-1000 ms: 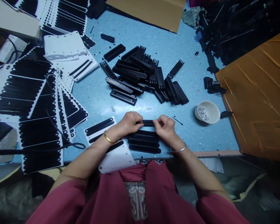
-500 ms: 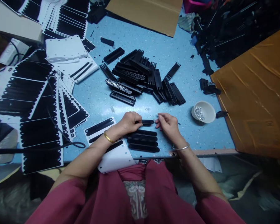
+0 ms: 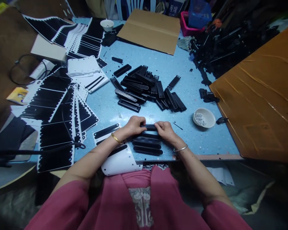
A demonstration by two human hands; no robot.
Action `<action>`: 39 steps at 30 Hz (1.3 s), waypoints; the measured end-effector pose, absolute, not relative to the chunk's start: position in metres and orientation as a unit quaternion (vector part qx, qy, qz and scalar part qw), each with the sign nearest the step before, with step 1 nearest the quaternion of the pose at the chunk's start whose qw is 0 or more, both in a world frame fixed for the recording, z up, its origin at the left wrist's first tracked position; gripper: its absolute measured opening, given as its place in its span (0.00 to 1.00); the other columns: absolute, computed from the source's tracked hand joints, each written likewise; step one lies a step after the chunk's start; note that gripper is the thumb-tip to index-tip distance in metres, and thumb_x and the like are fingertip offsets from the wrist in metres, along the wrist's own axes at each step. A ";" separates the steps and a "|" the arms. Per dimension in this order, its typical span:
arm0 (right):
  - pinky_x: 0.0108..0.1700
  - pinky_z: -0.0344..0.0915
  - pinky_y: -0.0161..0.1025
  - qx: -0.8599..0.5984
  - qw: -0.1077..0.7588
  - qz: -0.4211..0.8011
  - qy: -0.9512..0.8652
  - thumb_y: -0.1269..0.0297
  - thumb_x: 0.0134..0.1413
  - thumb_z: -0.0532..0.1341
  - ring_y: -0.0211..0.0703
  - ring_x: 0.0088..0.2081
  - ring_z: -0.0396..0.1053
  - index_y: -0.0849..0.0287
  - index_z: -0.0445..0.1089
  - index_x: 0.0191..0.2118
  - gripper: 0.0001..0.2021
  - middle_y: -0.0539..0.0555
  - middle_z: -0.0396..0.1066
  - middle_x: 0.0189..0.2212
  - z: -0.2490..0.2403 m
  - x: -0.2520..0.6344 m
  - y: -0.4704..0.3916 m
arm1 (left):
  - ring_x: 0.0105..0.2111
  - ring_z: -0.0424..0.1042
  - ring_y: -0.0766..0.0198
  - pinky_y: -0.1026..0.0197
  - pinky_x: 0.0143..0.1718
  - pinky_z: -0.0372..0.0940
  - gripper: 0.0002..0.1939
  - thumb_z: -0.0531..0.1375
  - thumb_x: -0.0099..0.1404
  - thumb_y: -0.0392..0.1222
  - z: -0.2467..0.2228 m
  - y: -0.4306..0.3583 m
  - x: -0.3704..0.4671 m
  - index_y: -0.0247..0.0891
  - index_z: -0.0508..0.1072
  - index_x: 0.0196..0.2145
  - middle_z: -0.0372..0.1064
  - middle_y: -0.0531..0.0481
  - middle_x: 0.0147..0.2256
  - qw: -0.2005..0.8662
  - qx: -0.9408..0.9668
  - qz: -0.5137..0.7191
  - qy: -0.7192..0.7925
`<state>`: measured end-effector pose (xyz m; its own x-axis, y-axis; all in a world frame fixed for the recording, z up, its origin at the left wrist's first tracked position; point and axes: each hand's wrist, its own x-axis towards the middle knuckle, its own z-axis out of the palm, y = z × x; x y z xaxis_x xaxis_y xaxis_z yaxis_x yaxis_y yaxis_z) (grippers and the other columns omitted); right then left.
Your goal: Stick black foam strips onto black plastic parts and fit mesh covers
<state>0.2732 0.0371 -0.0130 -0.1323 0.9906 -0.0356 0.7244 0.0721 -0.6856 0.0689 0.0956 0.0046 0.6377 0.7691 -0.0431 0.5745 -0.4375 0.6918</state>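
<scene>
My left hand pinches the left end of a short black strip near the table's front edge. At the strip's other end, my right hand has its fingers closed on it. Just below lie several black strips in a stacked row. Beside my left forearm is a white sheet with long black stickers, partly covered by that arm. A heap of black slotted parts, some with a mesh pattern, lies beyond my hands.
A white bowl of small metal pieces stands at the right, before a brown taped box. Sheets of black stickers cover the left side, with a black cable across them. Flat cardboard lies at the back.
My right hand has moved left and closed on the strip's right end; before, it was apart from it. The view has tilted up, showing more of the table's far side.
</scene>
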 end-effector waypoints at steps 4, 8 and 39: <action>0.27 0.53 0.34 -0.618 0.222 0.284 -0.699 0.62 0.59 0.52 0.36 0.22 0.61 0.59 0.68 0.21 0.18 0.50 0.67 0.17 -0.014 0.274 0.039 | 0.28 0.70 0.61 0.63 0.30 0.57 0.17 0.65 0.59 0.53 0.008 0.097 0.082 0.35 0.78 0.37 0.74 0.48 0.28 0.299 0.851 0.128 0.413; 0.29 0.55 0.35 -0.614 0.214 0.274 -0.709 0.62 0.59 0.53 0.37 0.24 0.63 0.60 0.70 0.22 0.18 0.52 0.70 0.19 -0.014 0.276 0.031 | 0.30 0.72 0.54 0.59 0.32 0.58 0.21 0.58 0.64 0.58 0.008 0.097 0.082 0.37 0.80 0.32 0.72 0.44 0.25 0.224 0.880 0.063 0.413; 0.37 0.64 0.43 -0.610 0.232 0.101 -0.751 0.48 0.64 0.49 0.51 0.34 0.72 0.63 0.75 0.39 0.24 0.63 0.76 0.31 -0.019 0.279 0.010 | 0.36 0.79 0.51 0.55 0.34 0.72 0.26 0.59 0.67 0.51 0.014 -0.046 0.028 0.31 0.66 0.56 0.76 0.39 0.36 0.394 0.650 0.285 0.584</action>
